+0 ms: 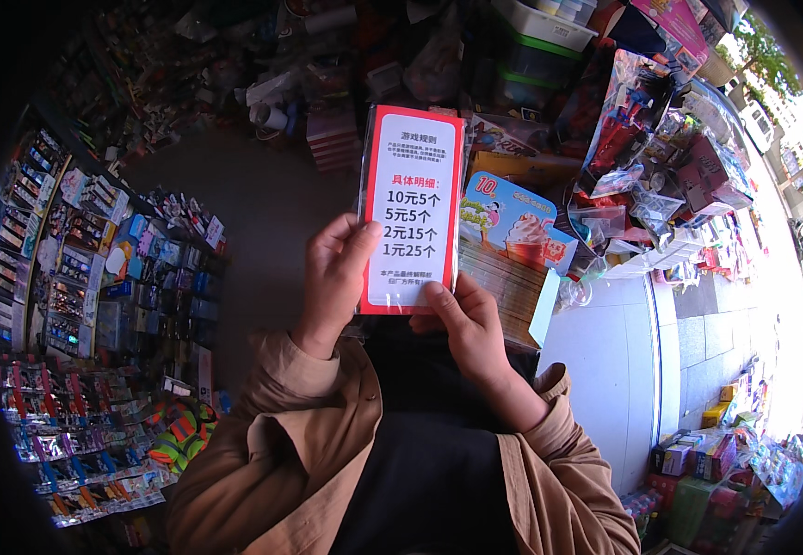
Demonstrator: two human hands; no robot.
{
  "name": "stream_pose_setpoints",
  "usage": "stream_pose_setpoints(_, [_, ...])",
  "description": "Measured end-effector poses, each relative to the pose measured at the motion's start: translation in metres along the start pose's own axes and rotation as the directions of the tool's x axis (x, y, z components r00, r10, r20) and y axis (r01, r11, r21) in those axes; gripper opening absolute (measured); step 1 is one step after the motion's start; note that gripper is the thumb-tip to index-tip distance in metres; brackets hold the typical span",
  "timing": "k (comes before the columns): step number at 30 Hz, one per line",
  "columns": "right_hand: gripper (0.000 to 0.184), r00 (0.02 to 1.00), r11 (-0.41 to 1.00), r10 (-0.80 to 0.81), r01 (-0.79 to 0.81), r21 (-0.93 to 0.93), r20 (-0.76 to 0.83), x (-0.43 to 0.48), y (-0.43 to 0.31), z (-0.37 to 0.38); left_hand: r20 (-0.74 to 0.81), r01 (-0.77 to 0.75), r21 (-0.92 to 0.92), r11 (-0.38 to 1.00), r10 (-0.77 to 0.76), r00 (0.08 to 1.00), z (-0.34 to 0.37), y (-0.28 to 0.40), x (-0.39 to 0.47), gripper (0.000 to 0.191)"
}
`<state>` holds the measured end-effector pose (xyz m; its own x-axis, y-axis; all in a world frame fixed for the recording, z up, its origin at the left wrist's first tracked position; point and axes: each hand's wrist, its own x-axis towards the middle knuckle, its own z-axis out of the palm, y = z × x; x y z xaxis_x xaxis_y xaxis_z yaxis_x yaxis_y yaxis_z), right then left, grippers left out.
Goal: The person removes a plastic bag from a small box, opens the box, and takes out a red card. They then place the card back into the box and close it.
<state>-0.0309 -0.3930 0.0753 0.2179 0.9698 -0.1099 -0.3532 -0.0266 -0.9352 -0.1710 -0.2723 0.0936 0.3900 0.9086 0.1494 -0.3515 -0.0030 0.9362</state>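
A white card with a red border [412, 208], printed with several lines of writing, is held up in front of my chest in a clear plastic sleeve. My left hand [335, 270] pinches its left edge, thumb on the printed face. At the lower right corner, my right hand [467, 322] grips it with the thumb in front and the fingers behind. Just right of the card is a blue display box [512, 208] with an ice-cream picture on its raised lid. Thin packets [495, 291] stand tightly packed in that box. The backs of both hands' grips are hidden.
Shelves of small packaged goods [61, 257] line the left side. Hanging packets [82, 437] fill the lower left. Toy packages [623, 132] are piled at the right, below stacked plastic bins [540, 55]. Boxes and wrapped goods [714, 465] sit at the lower right beside the pale tiled floor [603, 347].
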Motion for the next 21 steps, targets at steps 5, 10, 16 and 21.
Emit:
stream_pose_setpoints(5, [0.03,0.997,0.997,-0.062,0.064,0.04,-0.033,-0.0004,-0.0018,0.0007,0.017,-0.003,-0.038,0.999,0.004,1.0,0.0027,0.0002,-0.0011,0.016])
stream_pose_setpoints(10, [0.028,0.996,0.996,-0.082,0.084,0.039,-0.036,0.0011,0.0001,0.0003,0.029,-0.003,0.003,1.0,0.003,1.0,0.004,0.0012,-0.0013,0.016])
stream_pose_setpoints(16, [0.027,0.997,0.996,-0.074,0.075,0.044,-0.037,0.0021,0.0033,-0.001,0.031,-0.008,0.02,1.0,0.008,0.999,0.0027,-0.0007,-0.0002,0.016])
stream_pose_setpoints(21, [0.026,0.998,0.997,-0.055,0.057,0.057,-0.041,0.0034,0.0047,-0.0017,0.031,-0.011,0.026,1.0,0.01,0.999,0.0027,-0.0025,0.0003,0.016])
